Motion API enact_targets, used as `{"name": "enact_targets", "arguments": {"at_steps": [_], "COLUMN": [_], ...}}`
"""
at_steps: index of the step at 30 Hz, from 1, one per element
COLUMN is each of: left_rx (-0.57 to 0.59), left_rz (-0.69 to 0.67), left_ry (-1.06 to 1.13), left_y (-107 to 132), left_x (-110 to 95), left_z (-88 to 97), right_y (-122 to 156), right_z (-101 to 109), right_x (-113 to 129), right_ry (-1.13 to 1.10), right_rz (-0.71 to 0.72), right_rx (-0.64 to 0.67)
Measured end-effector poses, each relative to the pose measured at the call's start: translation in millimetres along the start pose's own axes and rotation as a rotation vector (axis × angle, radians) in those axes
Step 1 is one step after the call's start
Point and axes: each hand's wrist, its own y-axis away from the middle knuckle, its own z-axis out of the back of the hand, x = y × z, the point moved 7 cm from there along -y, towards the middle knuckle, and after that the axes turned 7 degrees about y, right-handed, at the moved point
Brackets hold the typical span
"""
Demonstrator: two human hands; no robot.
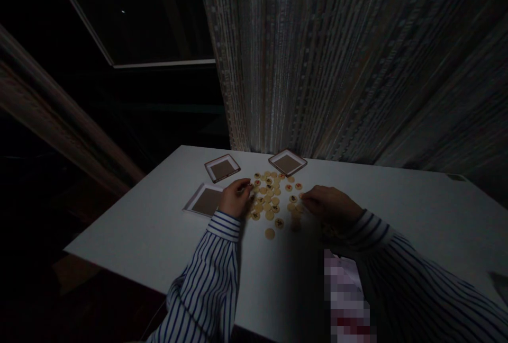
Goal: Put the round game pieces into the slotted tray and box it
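Note:
Round, pale wooden Chinese chess pieces [269, 215] lie loosely spread between my hands, some showing red or black characters and others blank side up. My left hand [235, 198] is at the left edge of the spread, its thumb and fingers pinched together; what is between the fingertips is too small and dark to make out. At the right edge, my right hand [332, 203] has its fingers closed on the edge of a chess piece [301, 195] with a reddish mark. Its shadow darkens a few pieces nearby.
Shallow open trays stand around the pieces: one tray [223, 168] at the back left, another tray [288, 163] behind, and a third tray [204, 200] beside my left wrist. A pixelated object [349, 295] lies at the front of the white table [130, 226]. A string curtain [301, 57] hangs behind.

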Motion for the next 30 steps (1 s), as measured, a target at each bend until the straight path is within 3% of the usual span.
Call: {"name": "enact_targets", "arguments": {"at_steps": [6,15,30], "left_rx": [0.073,0.081,0.047], "left_rz": [-0.041,-0.110,-0.039], "left_ry": [-0.126,-0.292,-0.305], "left_y": [9.2,13.5,10.8], "left_x": [17.5,23.5,28.3], "left_z": [-13.1,-11.8,-3.3], "right_y": [-38.2,-90.9,-112.9], "right_z": [-19.7,-49.2,-73.8], "right_x": [28.2,59.4,68.7], "right_ry": [0.027,0.092,0.177], "right_rz": [0.057,0.127,0.197], "right_rx": [0.210,0.305,0.387]}}
